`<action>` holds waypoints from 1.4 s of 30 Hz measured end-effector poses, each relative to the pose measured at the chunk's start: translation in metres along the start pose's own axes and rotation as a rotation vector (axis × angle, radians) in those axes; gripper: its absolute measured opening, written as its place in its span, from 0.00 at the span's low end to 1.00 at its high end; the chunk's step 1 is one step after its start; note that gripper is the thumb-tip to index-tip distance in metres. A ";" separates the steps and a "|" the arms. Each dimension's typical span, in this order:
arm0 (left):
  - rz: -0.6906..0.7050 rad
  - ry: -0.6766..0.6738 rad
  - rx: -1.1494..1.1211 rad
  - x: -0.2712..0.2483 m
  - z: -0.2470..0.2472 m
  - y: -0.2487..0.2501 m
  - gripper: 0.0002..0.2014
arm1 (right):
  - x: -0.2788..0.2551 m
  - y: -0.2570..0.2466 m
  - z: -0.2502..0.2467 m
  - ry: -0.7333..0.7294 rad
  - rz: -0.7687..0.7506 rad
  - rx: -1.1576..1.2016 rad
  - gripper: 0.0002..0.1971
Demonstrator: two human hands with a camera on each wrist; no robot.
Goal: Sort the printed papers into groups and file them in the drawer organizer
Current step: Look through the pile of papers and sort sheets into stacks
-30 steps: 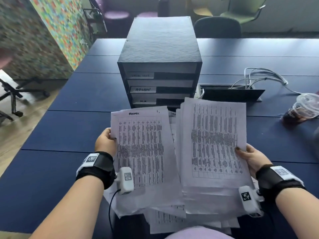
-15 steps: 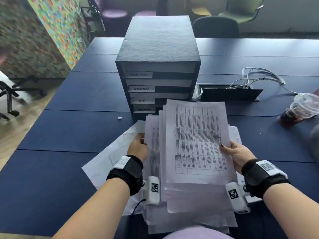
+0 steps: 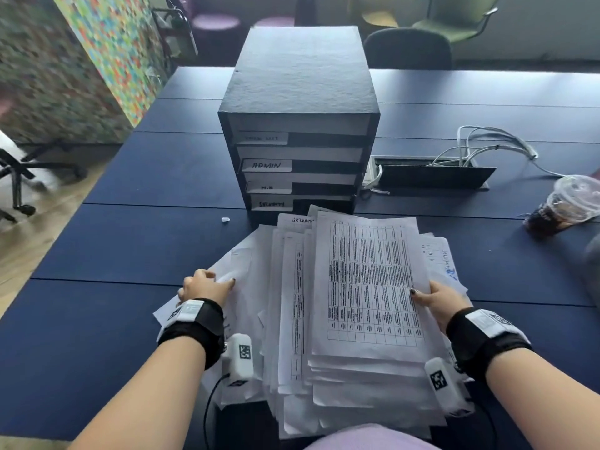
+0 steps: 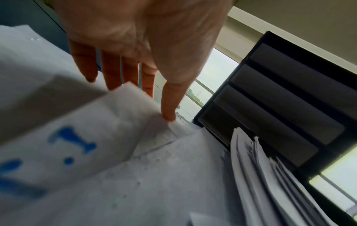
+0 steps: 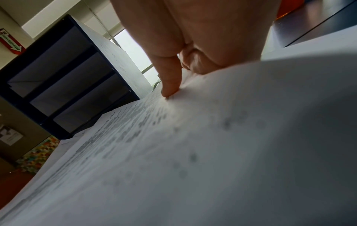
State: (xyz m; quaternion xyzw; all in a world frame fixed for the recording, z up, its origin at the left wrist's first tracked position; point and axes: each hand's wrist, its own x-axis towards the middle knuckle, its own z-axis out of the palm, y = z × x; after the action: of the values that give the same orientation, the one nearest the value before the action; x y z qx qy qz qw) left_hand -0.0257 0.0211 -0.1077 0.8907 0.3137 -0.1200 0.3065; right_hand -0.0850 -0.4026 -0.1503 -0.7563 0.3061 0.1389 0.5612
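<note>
— So, where do the papers sit, and what has hold of them?

— My right hand (image 3: pixel 436 303) grips the right edge of the printed papers (image 3: pixel 367 287); my thumb lies curled on top of the uppermost sheet, a printed table, and the fingers tuck under the edge; the stack itself rests fanned on the dark blue table (image 3: pixel 130 254), right in front of me.

— And the other one?

— My left hand (image 3: pixel 204 287) is at the left side of the spread, on the loose sheets (image 3: pixel 246 271) that jut out beneath the stack; from the wrist view the fingers (image 4: pixel 114 73) reach down fairly straight and the thumb tip touches a sheet; whether it pinches anything I cannot tell.

— Where is the drawer organizer?

— Just beyond the far edge of the stack; the black drawer organizer (image 3: pixel 298 92) stands upright, its four drawers facing me; one label reads ADMIN (image 3: pixel 267 165); the far corners of the papers nearly reach its lowest drawer.

— Anything else on the table?

— To the right, a plastic cup (image 3: pixel 565 206) with a dark drink lies tilted; farther off, white cables (image 3: pixel 480 144) rise from a cable box (image 3: pixel 431 177) set in the table.
</note>
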 end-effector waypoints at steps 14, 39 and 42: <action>0.238 0.097 -0.318 -0.008 -0.016 0.004 0.04 | 0.005 0.009 -0.003 -0.001 0.014 -0.086 0.07; 1.070 -0.223 -1.011 -0.107 -0.107 0.121 0.12 | -0.006 0.005 -0.004 0.013 -0.032 -0.053 0.06; 0.877 -0.497 -0.879 -0.088 -0.084 0.097 0.07 | -0.017 -0.006 -0.004 0.021 0.014 0.042 0.09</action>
State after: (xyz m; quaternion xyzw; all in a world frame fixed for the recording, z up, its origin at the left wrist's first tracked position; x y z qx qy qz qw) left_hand -0.0306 -0.0291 0.0401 0.6738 -0.1377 -0.0468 0.7244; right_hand -0.0947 -0.4004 -0.1352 -0.7436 0.3199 0.1283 0.5730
